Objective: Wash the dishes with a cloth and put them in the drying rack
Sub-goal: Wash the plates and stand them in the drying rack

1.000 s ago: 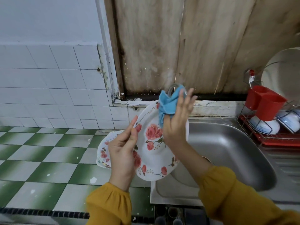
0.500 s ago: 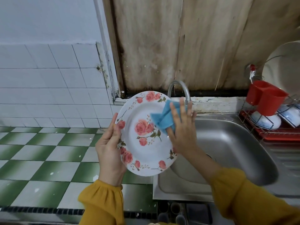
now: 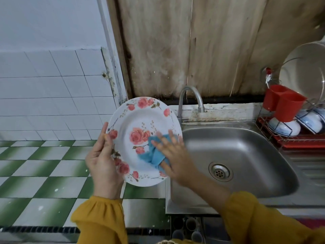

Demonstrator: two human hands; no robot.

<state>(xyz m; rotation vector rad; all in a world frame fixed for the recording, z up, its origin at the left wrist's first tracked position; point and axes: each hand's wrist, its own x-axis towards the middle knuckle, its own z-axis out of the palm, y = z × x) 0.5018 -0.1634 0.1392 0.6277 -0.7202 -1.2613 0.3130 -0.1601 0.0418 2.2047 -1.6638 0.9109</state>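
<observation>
Left hand (image 3: 102,163) grips the plate (image 3: 135,124) by its rim, tilted, right hand (image 3: 173,155) with straight fingers presses the cloth (image 3: 154,154) on it, beside the sink (image 3: 246,155)

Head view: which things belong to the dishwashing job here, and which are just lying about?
In the job: round white rose-patterned plate gripped by left hand; blue cloth pressed on it by right hand; red wire drying rack.
Lying about: metal tap; stainless steel sink; red plastic cups; blue-and-white bowls.

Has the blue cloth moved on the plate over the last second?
Yes. The cloth slid down from level with the faucet spout to the lower right of the plate, pressed flat by the right hand.
</observation>
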